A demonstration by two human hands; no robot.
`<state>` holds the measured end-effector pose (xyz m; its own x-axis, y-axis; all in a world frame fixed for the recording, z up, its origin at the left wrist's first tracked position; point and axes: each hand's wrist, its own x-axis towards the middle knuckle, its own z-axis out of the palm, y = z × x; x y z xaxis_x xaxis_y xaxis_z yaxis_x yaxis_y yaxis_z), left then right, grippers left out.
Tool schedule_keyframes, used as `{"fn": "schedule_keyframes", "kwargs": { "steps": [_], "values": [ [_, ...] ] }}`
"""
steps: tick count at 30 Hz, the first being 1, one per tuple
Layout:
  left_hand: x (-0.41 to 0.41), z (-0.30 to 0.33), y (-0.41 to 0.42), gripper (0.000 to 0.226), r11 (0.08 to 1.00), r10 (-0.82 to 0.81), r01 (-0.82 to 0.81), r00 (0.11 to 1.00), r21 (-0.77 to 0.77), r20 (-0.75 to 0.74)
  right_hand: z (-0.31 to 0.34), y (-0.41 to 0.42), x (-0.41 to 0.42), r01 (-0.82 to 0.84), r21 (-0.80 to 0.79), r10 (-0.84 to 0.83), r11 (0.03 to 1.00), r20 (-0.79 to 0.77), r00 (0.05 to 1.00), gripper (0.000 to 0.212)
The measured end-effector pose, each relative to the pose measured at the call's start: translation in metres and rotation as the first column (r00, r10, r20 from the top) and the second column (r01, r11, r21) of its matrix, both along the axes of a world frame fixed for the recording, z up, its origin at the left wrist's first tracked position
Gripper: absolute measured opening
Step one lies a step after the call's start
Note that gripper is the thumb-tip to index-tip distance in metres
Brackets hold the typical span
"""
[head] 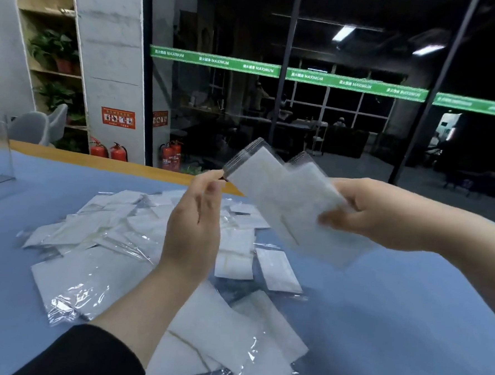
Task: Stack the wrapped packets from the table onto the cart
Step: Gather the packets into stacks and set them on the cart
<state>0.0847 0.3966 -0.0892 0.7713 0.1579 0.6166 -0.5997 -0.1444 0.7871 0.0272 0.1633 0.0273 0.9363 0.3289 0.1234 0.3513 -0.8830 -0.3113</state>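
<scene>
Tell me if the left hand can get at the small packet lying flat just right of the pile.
Probably yes. The left hand only pinches a corner of the held packets, so it could let go; the small packet lies uncovered on the table, just beside that wrist.

Your right hand (383,216) covers the lower corner of the packets (283,195) it holds, and they are smeared with blur, so you cannot count them. Your left hand (193,227) and forearm hide the middle of the pile (107,236) on the table (391,326). The bottom edge cuts off the nearest packet (231,345) and your sleeve (85,357)
</scene>
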Motion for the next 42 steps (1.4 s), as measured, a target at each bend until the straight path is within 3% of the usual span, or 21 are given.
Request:
{"fn": "schedule_keyframes", "kwargs": {
  "steps": [3, 5, 6, 8, 9, 12, 14, 17, 21, 24, 28, 32, 36, 39, 42],
  "values": [
    [-0.014, 0.004, -0.022, 0.063, 0.943, -0.267, 0.215, 0.945, -0.254, -0.191, -0.019, -0.003, -0.016, 0.039, -0.086, -0.047, 0.996, -0.091, 0.995, 0.014],
    [-0.022, 0.001, -0.035, 0.063, 0.954, -0.281, 0.233, 0.914, -0.188, -0.294, -0.048, -0.005, -0.019, 0.088, -0.162, -0.103, 0.983, -0.088, 0.991, 0.014],
    [-0.023, -0.003, -0.039, 0.066, 0.973, -0.233, 0.222, 0.914, -0.07, -0.334, -0.062, -0.007, -0.021, 0.117, -0.166, -0.131, 0.979, -0.073, 0.989, 0.017],
    [-0.019, -0.012, -0.038, 0.067, 0.971, -0.124, 0.188, 0.924, 0.149, -0.361, -0.083, -0.013, -0.027, 0.182, -0.12, -0.186, 0.976, -0.026, 0.982, 0.024],
    [-0.017, -0.014, -0.037, 0.06, 0.967, -0.097, 0.174, 0.926, 0.184, -0.364, -0.091, -0.018, -0.032, 0.219, -0.075, -0.219, 0.973, -0.002, 0.976, 0.029],
    [-0.023, -0.006, -0.036, 0.057, 0.978, -0.175, 0.206, 0.882, 0.023, -0.438, -0.108, -0.034, -0.043, 0.265, 0.016, -0.266, 0.964, 0.043, 0.963, 0.036],
    [-0.031, -0.001, -0.04, 0.068, 0.97, -0.227, 0.24, 0.871, -0.027, -0.436, -0.116, -0.038, -0.044, 0.259, 0.03, -0.26, 0.965, 0.051, 0.964, 0.036],
    [-0.039, 0.0, -0.049, 0.068, 0.954, -0.247, 0.295, 0.878, 0.056, -0.411, -0.121, -0.034, -0.038, 0.225, 0.056, -0.231, 0.973, 0.137, 0.963, 0.032],
    [-0.031, -0.015, -0.059, 0.035, 0.964, -0.08, 0.167, 0.926, 0.208, -0.369, -0.129, -0.031, -0.032, 0.152, 0.17, -0.181, 0.974, 0.17, 0.969, 0.042],
    [-0.026, -0.017, -0.056, 0.02, 0.992, -0.075, 0.114, 0.892, 0.061, -0.446, -0.132, -0.042, -0.029, 0.18, 0.19, -0.207, 0.965, 0.131, 0.97, 0.05],
    [-0.033, -0.012, -0.056, 0.04, 0.989, -0.15, 0.126, 0.846, -0.082, -0.511, -0.138, -0.055, -0.023, 0.234, 0.289, -0.271, 0.928, 0.093, 0.958, 0.048],
    [-0.046, -0.015, -0.065, 0.058, 0.947, -0.297, 0.321, 0.833, -0.03, -0.468, -0.147, -0.045, -0.021, 0.103, 0.375, -0.151, 0.921, 0.102, 0.983, 0.052],
    [-0.039, -0.018, -0.065, 0.029, 0.976, -0.149, 0.202, 0.892, 0.08, -0.426, -0.152, -0.034, -0.025, -0.002, 0.419, -0.036, 0.908, 0.083, 0.996, 0.055],
    [-0.036, -0.02, -0.062, 0.023, 0.964, -0.214, 0.263, 0.849, 0.034, -0.483, -0.153, -0.036, -0.023, 0.044, 0.455, -0.08, 0.889, 0.061, 0.995, 0.051],
    [-0.043, -0.018, -0.066, 0.027, 0.953, -0.27, 0.302, 0.87, 0.014, -0.413, -0.15, -0.037, -0.022, 0.096, 0.486, -0.158, 0.868, 0.087, 0.984, 0.047]
  ]
}}
